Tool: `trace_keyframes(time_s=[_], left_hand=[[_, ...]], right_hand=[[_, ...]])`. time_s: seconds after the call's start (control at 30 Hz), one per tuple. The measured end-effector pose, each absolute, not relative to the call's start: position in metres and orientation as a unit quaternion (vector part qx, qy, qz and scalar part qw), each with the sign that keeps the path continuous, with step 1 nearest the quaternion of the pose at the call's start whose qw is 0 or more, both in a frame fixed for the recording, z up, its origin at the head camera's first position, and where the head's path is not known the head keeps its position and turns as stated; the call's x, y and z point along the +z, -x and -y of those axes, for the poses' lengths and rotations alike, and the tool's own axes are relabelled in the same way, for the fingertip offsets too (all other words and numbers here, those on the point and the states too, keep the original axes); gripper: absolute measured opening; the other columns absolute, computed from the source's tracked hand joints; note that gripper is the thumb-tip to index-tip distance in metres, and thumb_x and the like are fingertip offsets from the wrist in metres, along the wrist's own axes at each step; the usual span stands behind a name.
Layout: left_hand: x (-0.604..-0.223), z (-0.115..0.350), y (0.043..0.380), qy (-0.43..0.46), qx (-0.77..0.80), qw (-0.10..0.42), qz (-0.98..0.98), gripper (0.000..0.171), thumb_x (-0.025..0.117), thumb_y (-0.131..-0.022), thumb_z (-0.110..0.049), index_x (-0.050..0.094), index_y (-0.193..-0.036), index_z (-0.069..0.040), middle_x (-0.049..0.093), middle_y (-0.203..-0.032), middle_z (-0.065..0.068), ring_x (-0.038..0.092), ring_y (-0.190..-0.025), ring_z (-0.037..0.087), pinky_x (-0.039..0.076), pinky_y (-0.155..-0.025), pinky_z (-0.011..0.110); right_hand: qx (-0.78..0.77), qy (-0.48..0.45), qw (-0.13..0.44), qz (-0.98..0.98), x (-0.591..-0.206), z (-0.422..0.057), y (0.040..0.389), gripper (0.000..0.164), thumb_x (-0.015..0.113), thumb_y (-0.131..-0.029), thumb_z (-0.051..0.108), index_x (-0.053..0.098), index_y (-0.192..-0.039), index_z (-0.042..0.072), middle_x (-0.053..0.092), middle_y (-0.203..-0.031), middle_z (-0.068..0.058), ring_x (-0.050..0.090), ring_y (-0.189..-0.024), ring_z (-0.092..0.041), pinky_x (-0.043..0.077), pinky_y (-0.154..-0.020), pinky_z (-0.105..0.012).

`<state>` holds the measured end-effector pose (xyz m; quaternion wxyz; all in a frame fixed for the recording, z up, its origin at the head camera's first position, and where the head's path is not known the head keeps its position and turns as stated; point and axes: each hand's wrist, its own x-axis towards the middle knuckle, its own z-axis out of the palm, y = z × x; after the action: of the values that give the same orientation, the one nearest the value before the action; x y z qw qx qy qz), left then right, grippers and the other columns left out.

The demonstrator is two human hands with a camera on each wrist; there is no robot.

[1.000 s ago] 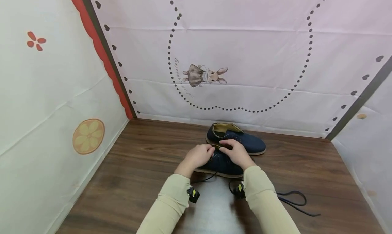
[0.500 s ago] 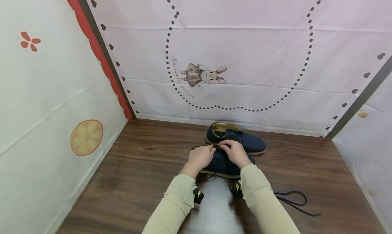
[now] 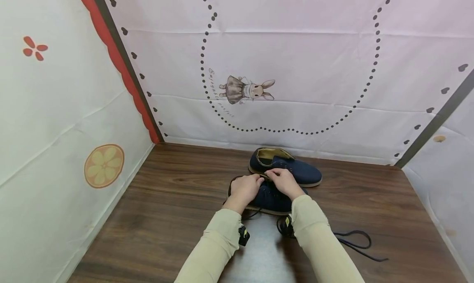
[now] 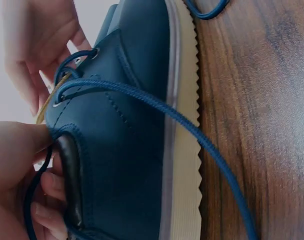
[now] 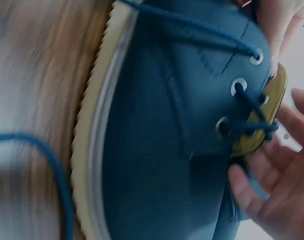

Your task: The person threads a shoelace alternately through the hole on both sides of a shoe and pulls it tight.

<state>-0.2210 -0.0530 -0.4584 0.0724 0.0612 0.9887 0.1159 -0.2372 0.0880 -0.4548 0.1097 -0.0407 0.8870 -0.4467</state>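
Observation:
A dark blue lace-up shoe (image 3: 272, 198) stands on the brown floor between my hands. My left hand (image 3: 244, 189) grips the shoe at its ankle opening; in the left wrist view its thumb (image 4: 34, 136) presses the upper edge by the eyelets. A blue shoelace (image 4: 157, 102) runs from an eyelet across the shoe's side, and another length hangs by the left fingers. My right hand (image 3: 284, 181) is at the shoe's top. Its bent fingers (image 5: 272, 155) are beside the yellowish-lined tongue (image 5: 278, 92) and the crossing lace; whether they pinch anything is hidden.
A second blue shoe (image 3: 301, 172), with no lace visible in its eyelets, stands just behind, near the back wall cloth (image 3: 185, 122). A loose dark lace (image 3: 357, 240) lies looped on the floor (image 3: 177, 184) to the right. Printed cloth walls enclose the left and right sides.
My left hand has moved slightly right along the shoe's opening. The fingertips of both hands are closer together at the shoe's top. The rear shoe and the floor lace stay put.

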Motion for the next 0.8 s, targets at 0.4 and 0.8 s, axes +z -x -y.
trace_keyframes(time_s=[0.4,0.8], left_hand=[[-0.465,0.07,0.216,-0.065,0.245,-0.117,-0.96,0.02,0.054,-0.078,-0.041,0.061,-0.078,-0.022,0.048,-0.077,-0.006,0.046,-0.071,0.012,0.038,-0.059,0.028],[-0.493,0.107,0.211,-0.105,0.351,-0.03,-0.93,0.047,0.042,-0.076,-0.057,0.055,-0.105,-0.023,0.042,-0.115,-0.005,0.038,-0.108,0.017,0.028,-0.087,0.042]], right_hand=[[-0.408,-0.01,0.078,-0.91,-0.438,-0.082,0.243,0.023,0.058,-0.077,0.036,0.067,-0.083,0.016,0.057,-0.094,-0.003,0.045,-0.096,-0.027,0.027,-0.085,-0.049],[-0.711,0.053,-0.018,-0.701,-0.464,-0.124,0.317,0.033,0.055,-0.079,0.036,0.056,-0.101,0.012,0.063,-0.087,-0.006,0.06,-0.077,-0.022,0.044,-0.063,-0.035]])
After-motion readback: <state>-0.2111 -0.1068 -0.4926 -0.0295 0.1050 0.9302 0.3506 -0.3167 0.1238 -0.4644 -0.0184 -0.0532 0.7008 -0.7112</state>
